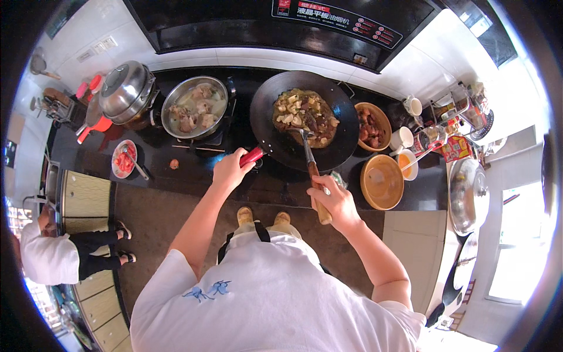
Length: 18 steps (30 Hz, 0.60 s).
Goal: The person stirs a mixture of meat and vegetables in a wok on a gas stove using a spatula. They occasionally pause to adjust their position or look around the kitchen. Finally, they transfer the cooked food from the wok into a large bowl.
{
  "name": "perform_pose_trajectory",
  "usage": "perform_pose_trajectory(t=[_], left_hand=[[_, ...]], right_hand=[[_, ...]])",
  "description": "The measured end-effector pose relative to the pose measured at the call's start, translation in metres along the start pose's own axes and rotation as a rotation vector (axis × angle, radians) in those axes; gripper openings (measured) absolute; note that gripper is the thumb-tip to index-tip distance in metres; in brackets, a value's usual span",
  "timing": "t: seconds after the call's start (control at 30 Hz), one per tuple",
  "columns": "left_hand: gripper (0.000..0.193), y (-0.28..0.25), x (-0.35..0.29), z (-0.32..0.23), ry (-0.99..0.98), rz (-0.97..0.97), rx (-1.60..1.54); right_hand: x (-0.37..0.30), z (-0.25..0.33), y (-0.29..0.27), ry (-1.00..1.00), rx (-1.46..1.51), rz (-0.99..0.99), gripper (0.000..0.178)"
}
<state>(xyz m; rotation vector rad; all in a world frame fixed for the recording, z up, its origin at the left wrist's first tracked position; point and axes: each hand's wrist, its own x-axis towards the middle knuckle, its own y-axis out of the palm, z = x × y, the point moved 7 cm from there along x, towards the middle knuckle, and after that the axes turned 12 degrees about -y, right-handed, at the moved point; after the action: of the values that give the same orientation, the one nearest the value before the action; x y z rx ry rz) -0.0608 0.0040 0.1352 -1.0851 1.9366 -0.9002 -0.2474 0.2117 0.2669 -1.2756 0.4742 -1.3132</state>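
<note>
A dark wok [267,117] sits on the black counter in front of me, with a stew of pale chunks and dark pieces [306,114] in brown sauce. My left hand [232,171] is closed round the wok's red handle [252,156]. In my right hand [335,200] I grip the wooden handle of a metal spatula [310,154]. Its blade dips into the near side of the stew, so its tip is partly hidden.
Left of the wok stands a steel pot [223,120] of meat in broth, then a lidded steel pot [124,94] and a bowl of chopped red food [119,166]. On the right are a bowl of dark meat [384,122], an orange-brown bowl [384,196] and cups. A person [53,252] stands far left.
</note>
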Motion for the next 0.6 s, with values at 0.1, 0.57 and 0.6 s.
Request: perform_pose_trajectory(t=[0.1,0.57,0.6], left_hand=[[0.041,0.001,0.001,0.003,-0.007,-0.006,0.002],[0.037,-0.004,-0.001,-0.001,0.01,-0.046,-0.017],[0.037,-0.003,-0.001,-0.001,0.014,-0.052,-0.017]], right_hand=[[-0.003,0.012,-0.02,-0.014,0.026,-0.049,0.034],[-0.006,-0.024,-0.011,-0.085,-0.156,0.039,0.031],[-0.009,-0.014,-0.014,-0.112,-0.178,0.082,0.03]])
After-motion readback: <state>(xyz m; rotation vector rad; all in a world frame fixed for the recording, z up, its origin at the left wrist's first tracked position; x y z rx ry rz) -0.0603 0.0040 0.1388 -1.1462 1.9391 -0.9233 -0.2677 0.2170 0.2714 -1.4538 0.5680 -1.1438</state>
